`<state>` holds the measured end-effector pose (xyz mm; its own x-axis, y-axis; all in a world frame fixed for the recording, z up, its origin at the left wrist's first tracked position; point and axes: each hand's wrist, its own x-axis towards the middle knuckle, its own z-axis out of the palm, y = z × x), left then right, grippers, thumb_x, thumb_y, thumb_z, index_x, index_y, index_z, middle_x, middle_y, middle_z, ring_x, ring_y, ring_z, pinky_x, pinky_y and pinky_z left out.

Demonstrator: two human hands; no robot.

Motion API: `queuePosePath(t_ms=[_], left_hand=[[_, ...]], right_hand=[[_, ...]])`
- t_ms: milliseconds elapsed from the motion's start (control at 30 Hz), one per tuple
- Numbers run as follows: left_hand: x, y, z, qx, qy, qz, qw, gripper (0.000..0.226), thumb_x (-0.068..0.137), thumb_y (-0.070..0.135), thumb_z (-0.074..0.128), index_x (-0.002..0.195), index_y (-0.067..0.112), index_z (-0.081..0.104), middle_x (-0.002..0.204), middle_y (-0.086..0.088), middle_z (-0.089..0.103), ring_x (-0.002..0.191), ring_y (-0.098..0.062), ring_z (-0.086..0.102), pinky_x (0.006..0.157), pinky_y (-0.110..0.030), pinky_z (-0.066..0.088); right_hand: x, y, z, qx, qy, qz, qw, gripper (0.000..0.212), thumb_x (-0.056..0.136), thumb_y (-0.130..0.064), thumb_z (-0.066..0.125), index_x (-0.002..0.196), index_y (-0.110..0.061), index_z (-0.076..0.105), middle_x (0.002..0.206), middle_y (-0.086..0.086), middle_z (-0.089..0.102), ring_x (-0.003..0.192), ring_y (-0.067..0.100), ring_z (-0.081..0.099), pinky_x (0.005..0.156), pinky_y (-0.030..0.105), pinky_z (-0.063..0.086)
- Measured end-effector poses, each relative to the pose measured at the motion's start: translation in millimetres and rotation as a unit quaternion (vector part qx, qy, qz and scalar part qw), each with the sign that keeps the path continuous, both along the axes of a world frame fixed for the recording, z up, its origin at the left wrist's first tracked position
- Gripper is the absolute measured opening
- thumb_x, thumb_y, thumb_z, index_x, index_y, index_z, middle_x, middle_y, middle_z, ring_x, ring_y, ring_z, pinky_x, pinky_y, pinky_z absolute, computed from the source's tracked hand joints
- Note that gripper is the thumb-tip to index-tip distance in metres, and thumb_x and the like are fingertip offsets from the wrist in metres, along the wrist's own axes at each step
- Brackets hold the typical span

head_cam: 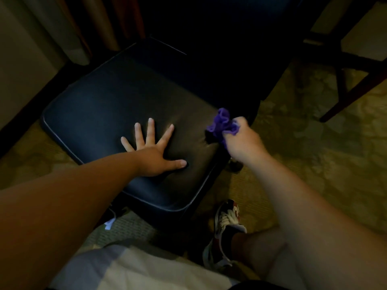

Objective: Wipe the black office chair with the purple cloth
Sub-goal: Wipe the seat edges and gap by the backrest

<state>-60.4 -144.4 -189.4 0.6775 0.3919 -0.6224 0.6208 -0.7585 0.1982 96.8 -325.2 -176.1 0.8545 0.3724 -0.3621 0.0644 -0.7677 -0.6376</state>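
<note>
Head view: the right hand is clenched around the purple cloth, which bunches out past the knuckles at the right edge of the seat of the black office chair — whether it touches the leather I cannot tell. The right forearm reaches in from the lower right. The left hand lies flat on the seat's near half, fingers straight and spread wide, holding nothing. Around the chair lies a patterned yellow-green carpet; a sneaker stands just off the seat's near corner, dark wooden furniture legs rise beyond the chair's right side, and a curtain hangs behind its left.
</note>
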Motion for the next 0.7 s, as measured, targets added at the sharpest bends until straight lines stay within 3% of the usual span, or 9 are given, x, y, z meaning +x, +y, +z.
queuePosePath(t_ms=[200,300,400,500,600,700], left_hand=[[5.1,-4.2,-2.3,0.004,0.000,0.011,1.000,0.111,0.066,0.091,0.047,0.139,0.058,-0.030,0.144,0.001,-0.055,0.132,-0.035,-0.047,0.104,-0.068,-0.021],[5.9,-5.1,-2.2,0.005,0.007,0.010,1.000,0.112,0.066,0.092,0.045,0.138,0.058,-0.033,0.143,0.001,-0.056,0.132,-0.036,-0.048,0.104,-0.070,-0.020],[6.2,-5.5,-2.9,0.008,0.016,0.008,1.000,0.112,0.067,0.091,0.046,0.138,0.057,-0.033,0.143,0.000,-0.056,0.132,-0.037,-0.048,0.104,-0.070,-0.019],[4.4,-3.7,-1.8,0.018,0.016,0.001,1.000,0.112,0.068,0.090,0.046,0.139,0.057,-0.033,0.144,0.000,-0.054,0.132,-0.037,-0.047,0.104,-0.070,-0.019],[2.5,0.0,-2.8,0.031,0.014,-0.006,0.999,0.108,0.074,0.085,0.049,0.139,0.057,-0.033,0.146,-0.001,-0.052,0.134,-0.037,-0.045,0.105,-0.070,-0.018],[-1.6,3.8,-4.2,0.035,0.010,-0.012,0.999,0.109,0.068,0.091,0.045,0.137,0.059,-0.034,0.145,0.001,-0.052,0.134,-0.036,-0.046,0.105,-0.068,-0.019]], right_hand=[[35.3,-17.6,-3.2,0.072,0.062,0.031,0.995,0.040,0.103,-0.027,0.055,0.140,-0.032,0.041,0.120,0.002,0.061,0.106,0.026,0.059,0.088,0.041,0.046],[28.7,-10.5,-7.5,0.078,0.076,0.024,0.994,0.034,0.100,-0.027,0.059,0.130,-0.030,0.042,0.120,0.001,0.060,0.109,0.023,0.058,0.092,0.037,0.045],[13.4,-6.0,-9.0,0.059,0.094,0.044,0.993,0.034,0.097,-0.026,0.064,0.122,-0.031,0.043,0.119,-0.002,0.063,0.112,0.021,0.060,0.102,0.042,0.045],[-20.5,-4.8,6.8,-0.004,0.128,0.151,0.980,0.039,0.096,-0.029,0.063,0.129,-0.033,0.043,0.118,-0.006,0.061,0.109,0.016,0.058,0.094,0.037,0.044],[-61.4,-3.5,22.6,-0.073,0.117,0.292,0.947,0.035,0.093,-0.040,0.064,0.120,-0.039,0.043,0.113,-0.006,0.064,0.104,0.017,0.061,0.088,0.037,0.049],[-83.6,1.3,37.3,-0.102,0.112,0.380,0.912,0.031,0.093,-0.037,0.065,0.114,-0.038,0.043,0.108,-0.006,0.060,0.097,0.016,0.060,0.074,0.033,0.048]])
